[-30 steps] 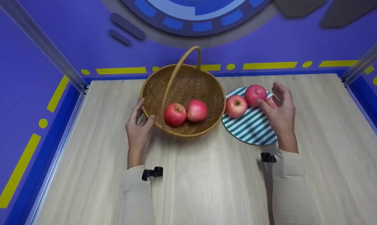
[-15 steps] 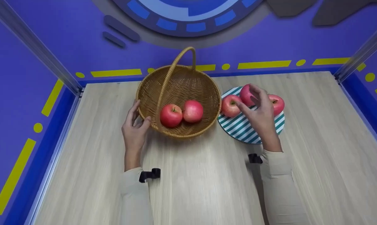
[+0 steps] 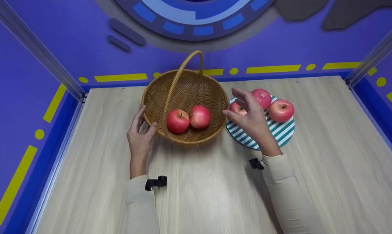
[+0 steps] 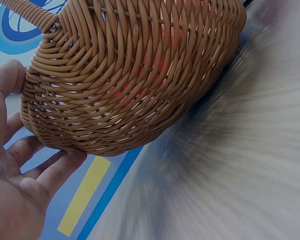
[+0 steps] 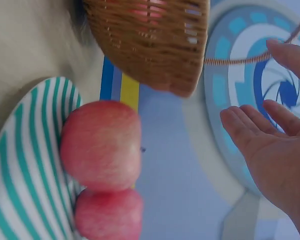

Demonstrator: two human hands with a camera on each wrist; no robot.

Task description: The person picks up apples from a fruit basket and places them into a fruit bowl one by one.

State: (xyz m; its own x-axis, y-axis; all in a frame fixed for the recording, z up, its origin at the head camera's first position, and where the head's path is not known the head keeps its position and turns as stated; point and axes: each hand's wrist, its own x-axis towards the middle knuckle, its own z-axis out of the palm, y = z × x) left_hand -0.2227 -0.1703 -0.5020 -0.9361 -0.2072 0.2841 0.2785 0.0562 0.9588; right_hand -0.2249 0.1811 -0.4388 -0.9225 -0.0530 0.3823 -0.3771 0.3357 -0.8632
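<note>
A brown wicker basket [image 3: 199,87] with an arched handle holds two red apples, one left [image 3: 178,121] and one right [image 3: 200,117]. My left hand [image 3: 140,138] grips the basket's left side, thumb at the rim; the left wrist view shows its fingers curled against the weave [image 4: 115,115]. My right hand [image 3: 252,117], holding nothing, hovers with fingers spread over the plate's left apple [image 3: 237,109], partly hiding it, near the basket's right rim. A back apple [image 3: 261,98] and a right apple [image 3: 281,110] also sit on the green-and-white striped plate [image 3: 283,131].
The light wood table [image 3: 199,188] runs back to a blue-purple panel [image 3: 273,48] close behind the basket. Side panels [image 3: 17,130] stand left and right. The plate lies just right of the basket.
My right hand has moved left, from by the right apple across the plate to beside the basket's rim, uncovering the right and back apples. My left hand keeps its hold on the basket.
</note>
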